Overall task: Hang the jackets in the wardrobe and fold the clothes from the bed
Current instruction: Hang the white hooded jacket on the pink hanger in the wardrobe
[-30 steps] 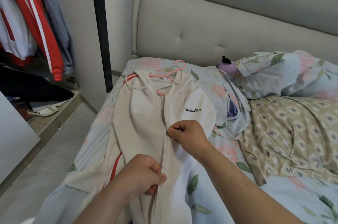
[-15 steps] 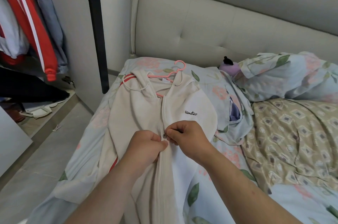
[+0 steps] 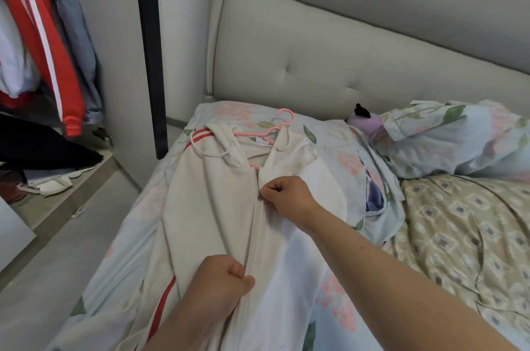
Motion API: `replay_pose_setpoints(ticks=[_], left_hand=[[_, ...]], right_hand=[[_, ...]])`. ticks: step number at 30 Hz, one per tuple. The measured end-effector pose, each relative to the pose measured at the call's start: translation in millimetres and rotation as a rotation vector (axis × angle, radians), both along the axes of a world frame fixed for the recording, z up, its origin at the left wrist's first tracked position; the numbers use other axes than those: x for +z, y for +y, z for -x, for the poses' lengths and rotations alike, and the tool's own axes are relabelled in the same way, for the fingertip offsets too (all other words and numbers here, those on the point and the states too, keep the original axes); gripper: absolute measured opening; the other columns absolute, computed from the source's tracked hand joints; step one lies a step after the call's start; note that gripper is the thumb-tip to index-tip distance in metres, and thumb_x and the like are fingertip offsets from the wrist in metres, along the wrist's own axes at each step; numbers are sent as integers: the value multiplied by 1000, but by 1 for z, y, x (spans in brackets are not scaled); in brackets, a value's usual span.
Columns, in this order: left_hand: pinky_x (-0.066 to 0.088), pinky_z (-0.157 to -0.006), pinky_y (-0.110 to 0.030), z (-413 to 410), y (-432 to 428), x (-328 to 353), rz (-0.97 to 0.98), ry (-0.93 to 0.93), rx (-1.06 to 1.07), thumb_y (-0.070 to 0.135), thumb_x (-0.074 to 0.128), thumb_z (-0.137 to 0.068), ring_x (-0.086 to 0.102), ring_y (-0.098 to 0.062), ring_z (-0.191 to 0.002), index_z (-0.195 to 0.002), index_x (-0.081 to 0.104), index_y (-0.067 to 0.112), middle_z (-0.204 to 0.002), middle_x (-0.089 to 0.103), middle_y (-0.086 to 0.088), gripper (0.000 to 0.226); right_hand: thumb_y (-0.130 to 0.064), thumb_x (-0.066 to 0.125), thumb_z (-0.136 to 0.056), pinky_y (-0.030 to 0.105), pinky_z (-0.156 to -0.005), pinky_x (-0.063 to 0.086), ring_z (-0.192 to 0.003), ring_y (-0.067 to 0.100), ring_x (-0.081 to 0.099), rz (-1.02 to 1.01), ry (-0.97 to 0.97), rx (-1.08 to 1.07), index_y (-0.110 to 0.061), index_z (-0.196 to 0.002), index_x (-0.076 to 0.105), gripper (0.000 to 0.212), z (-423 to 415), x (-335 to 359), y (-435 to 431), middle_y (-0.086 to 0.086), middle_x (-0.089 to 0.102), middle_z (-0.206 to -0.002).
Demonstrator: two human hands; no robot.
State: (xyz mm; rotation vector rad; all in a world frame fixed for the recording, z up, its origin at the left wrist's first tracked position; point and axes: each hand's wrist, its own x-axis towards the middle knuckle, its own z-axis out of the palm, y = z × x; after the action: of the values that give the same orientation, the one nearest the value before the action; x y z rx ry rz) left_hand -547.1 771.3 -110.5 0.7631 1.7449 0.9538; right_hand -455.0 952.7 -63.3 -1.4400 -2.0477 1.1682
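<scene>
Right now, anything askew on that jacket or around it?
Minor only. The cream jacket lies on the bed with its hood flopped to one side over the pink hanger, zip shut only up to the right hand; left hand pinches the jacket lower. Beside it, a floral pillowcase gapes, showing purple-blue inside.

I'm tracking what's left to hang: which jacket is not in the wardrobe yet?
The cream jacket, lying on the bed on a pink hanger. The red jacket and the denim jacket already hang in the wardrobe.
</scene>
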Motion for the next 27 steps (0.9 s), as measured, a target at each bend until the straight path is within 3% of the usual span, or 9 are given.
replay_pose_setpoints(ticks=[8,13,16,20,23,27], left_hand=[[57,-65,-36,2,2,-9,75,32,12,10,78,-75,60,-18,-56,-66,67,8,-57,61,-2,14],[48,-55,-17,5,4,-11,66,120,-57,16,78,-76,57,-5,-53,-69,68,11,-60,62,5,14],[49,-56,-18,13,8,-4,68,123,-123,19,79,-75,62,-8,-56,-71,68,13,-65,66,1,14],[48,-53,-24,40,23,13,-72,51,-16,25,77,-80,59,-6,-52,-74,71,13,-55,63,4,15],[45,-59,-27,64,32,17,-148,152,62,30,70,-85,54,-7,-52,-73,69,19,-56,60,7,17],[44,-61,-24,73,28,3,-103,233,60,27,66,-86,51,-8,-55,-71,68,15,-57,57,7,19]], right_hand=[[-16,65,-87,16,-48,38,-41,0,46,-99,-70,-46,-11,-65,70,23,28,4,49,-14,55,-45],[-13,61,-87,27,-66,49,-62,12,55,-124,-48,-130,-17,-65,70,24,38,4,61,-2,67,-67],[-15,60,-87,29,-67,48,-64,12,54,-163,-114,-57,-6,-75,70,18,40,-5,59,2,67,-71],[-22,57,-89,27,-66,40,-64,10,51,-315,-73,-122,-18,-84,62,8,35,1,78,-6,55,-68],[-24,53,-91,35,-75,48,-87,29,59,-417,-332,-196,-2,-94,64,24,34,9,107,10,62,-93],[-49,50,-92,37,-88,47,-110,32,56,-328,-703,-99,-14,-113,58,42,47,3,122,9,62,-115]])
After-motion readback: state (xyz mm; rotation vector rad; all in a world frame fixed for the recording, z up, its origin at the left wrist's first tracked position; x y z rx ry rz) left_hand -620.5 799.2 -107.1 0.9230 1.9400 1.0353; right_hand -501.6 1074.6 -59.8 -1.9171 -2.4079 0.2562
